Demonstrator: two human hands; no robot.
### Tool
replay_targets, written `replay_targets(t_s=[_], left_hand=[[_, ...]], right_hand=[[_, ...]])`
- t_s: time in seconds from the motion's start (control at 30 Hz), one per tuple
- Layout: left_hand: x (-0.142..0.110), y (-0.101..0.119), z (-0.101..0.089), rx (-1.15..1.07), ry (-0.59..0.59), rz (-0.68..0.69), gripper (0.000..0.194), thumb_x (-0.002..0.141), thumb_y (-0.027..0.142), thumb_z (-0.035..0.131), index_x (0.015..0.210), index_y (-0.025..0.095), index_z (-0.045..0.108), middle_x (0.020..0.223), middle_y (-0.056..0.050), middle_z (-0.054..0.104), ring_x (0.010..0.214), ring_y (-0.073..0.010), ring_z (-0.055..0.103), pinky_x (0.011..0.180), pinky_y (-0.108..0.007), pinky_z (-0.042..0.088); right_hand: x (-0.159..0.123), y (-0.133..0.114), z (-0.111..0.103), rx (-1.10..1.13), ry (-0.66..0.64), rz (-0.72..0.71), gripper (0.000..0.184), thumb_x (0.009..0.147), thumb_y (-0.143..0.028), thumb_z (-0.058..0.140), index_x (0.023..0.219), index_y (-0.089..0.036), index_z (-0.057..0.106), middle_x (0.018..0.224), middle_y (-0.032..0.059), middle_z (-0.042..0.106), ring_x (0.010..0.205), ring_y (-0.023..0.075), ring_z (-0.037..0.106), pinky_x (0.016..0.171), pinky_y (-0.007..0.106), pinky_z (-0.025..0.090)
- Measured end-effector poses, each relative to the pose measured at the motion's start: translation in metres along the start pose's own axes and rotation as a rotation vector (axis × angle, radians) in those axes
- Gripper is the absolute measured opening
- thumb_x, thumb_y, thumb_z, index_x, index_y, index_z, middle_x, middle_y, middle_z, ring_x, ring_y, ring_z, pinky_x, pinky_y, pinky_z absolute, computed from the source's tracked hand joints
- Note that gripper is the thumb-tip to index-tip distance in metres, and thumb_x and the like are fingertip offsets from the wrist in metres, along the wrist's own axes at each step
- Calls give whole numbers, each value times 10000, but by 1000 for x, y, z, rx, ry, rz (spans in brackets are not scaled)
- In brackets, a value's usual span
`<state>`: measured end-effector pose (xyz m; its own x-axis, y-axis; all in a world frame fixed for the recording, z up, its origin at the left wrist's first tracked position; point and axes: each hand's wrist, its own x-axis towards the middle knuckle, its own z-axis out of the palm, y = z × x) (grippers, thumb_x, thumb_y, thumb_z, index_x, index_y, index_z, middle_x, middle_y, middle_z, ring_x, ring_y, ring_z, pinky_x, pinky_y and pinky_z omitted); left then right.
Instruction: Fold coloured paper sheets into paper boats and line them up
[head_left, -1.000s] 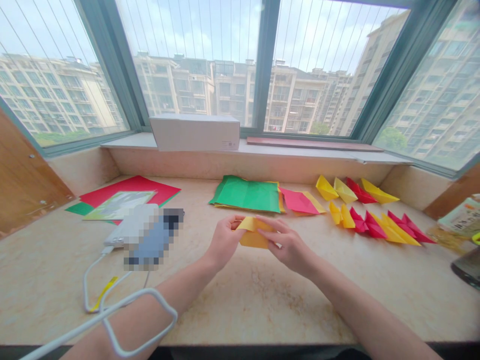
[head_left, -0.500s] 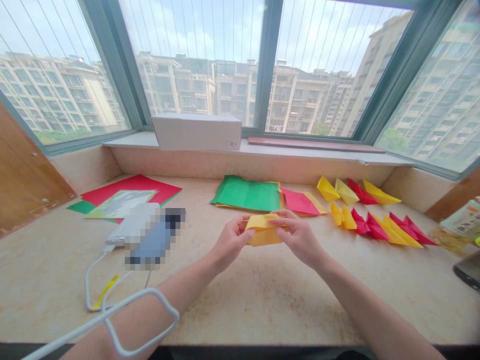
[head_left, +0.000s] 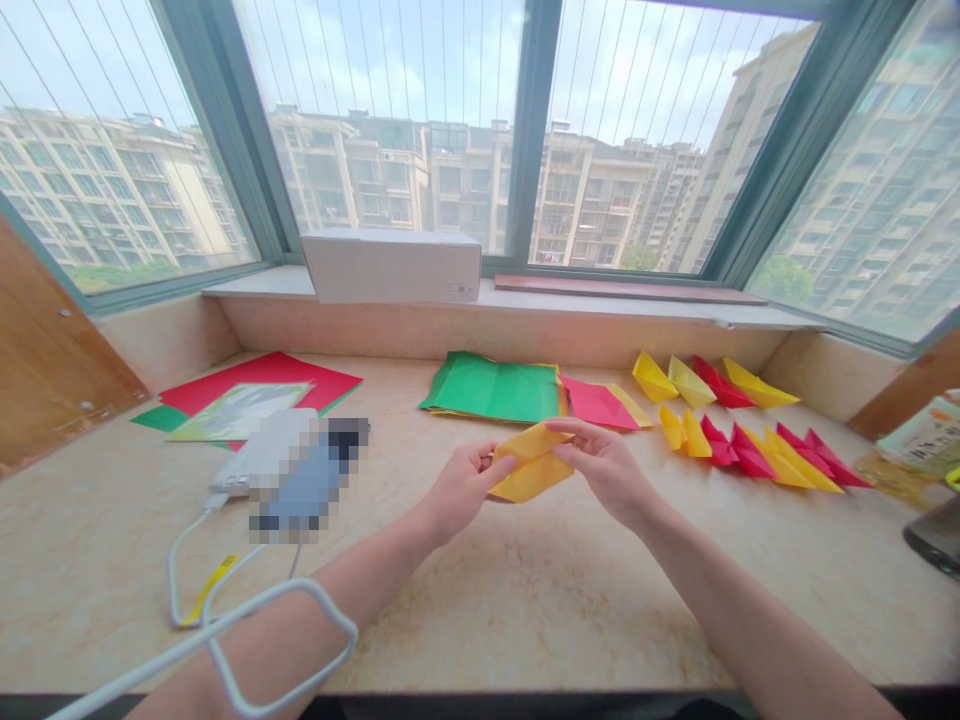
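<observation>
A folded piece of yellow paper (head_left: 531,465) is held up over the counter, tilted, with a crease across its middle. My left hand (head_left: 469,490) pinches its left side, thumb on the near face. At its upper right corner, my right hand (head_left: 600,465) grips it between thumb and fingers. Behind my hands lie a stack of green paper sheets (head_left: 495,388) and a pink-red sheet (head_left: 600,402) on yellow paper. To the right stand folded paper boats, among them a yellow one (head_left: 654,378) and a red one (head_left: 720,382).
On the left, red paper (head_left: 262,385) lies under a clear packet, beside a white power bank (head_left: 266,445) and a blurred-out phone (head_left: 311,485). A white cable (head_left: 285,590) loops across my left forearm. A bottle (head_left: 926,440) stands at the right edge, a white box (head_left: 394,265) on the sill.
The yellow paper has tilted, its right end rising, and shows a wider, more angular face. Both hands keep hold of it.
</observation>
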<state>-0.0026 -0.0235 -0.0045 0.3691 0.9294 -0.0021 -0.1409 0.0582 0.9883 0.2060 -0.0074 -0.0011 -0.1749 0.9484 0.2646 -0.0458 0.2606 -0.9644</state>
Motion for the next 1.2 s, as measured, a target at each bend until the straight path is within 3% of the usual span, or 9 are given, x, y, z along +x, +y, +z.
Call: replay_targets(t_s=[0.07,0.23,0.3,0.43,0.53,0.73,0.9,1.07,1.2], left_hand=[[-1,1,1,27,-16,-6,388,773,431,733,1000,127,654,865,-87,738,760,-208,704,664,-291,535],[-6,2,3,37,-129,-35,387,790,447,711,1010,135,644,864,-99,732,737,-209,708,638,-288,542],[-7,3,4,45,-138,-48,431,781,452,718,1062,140,619,899,-110,726,738,-218,715,630,-300,557],[-8,2,6,104,-115,-23,460,716,360,794,1060,146,577,956,-101,695,708,-204,723,591,-270,564],[-6,1,6,130,-66,-22,397,759,333,754,1055,143,569,955,-86,688,675,-192,726,584,-271,573],[-3,4,4,111,-39,-20,395,765,335,750,1057,129,584,963,-98,698,651,-193,728,573,-274,571],[-6,5,7,70,-59,23,471,714,377,797,1051,124,586,906,-86,702,627,-190,719,554,-263,560],[-4,7,4,98,53,89,440,827,464,667,1077,109,601,864,-102,723,616,-194,715,553,-275,561],[-2,6,0,110,80,110,394,862,441,621,1061,101,610,825,-94,724,614,-186,711,556,-271,562]], right_hand=[[1,0,0,23,6,28,317,734,-290,720,1042,-213,722,942,62,731,838,200,670,768,349,545],[-1,0,4,34,40,-43,637,713,-258,699,1328,-270,534,984,37,683,861,187,661,755,323,541],[-2,1,6,-1,41,-62,683,726,-250,675,1378,-270,475,957,31,671,841,182,661,736,316,543],[-3,3,8,-59,48,-27,571,736,-240,651,1298,-226,550,943,39,675,817,184,665,706,308,545],[-3,2,7,-76,64,22,456,739,-256,651,1191,-200,626,998,62,701,866,203,672,751,332,549],[-2,-5,4,-19,42,60,458,738,-295,670,1186,-208,645,1075,77,723,943,229,684,824,373,547],[-2,-6,3,-37,71,68,423,730,-303,684,1139,-198,665,1013,75,745,894,229,697,771,360,554],[0,-4,2,-48,66,50,362,723,-330,712,1060,-200,687,1022,79,742,907,235,691,738,352,557],[0,-5,-1,-70,-7,65,380,742,-378,722,1063,-179,679,986,81,737,815,205,675,617,292,514]])
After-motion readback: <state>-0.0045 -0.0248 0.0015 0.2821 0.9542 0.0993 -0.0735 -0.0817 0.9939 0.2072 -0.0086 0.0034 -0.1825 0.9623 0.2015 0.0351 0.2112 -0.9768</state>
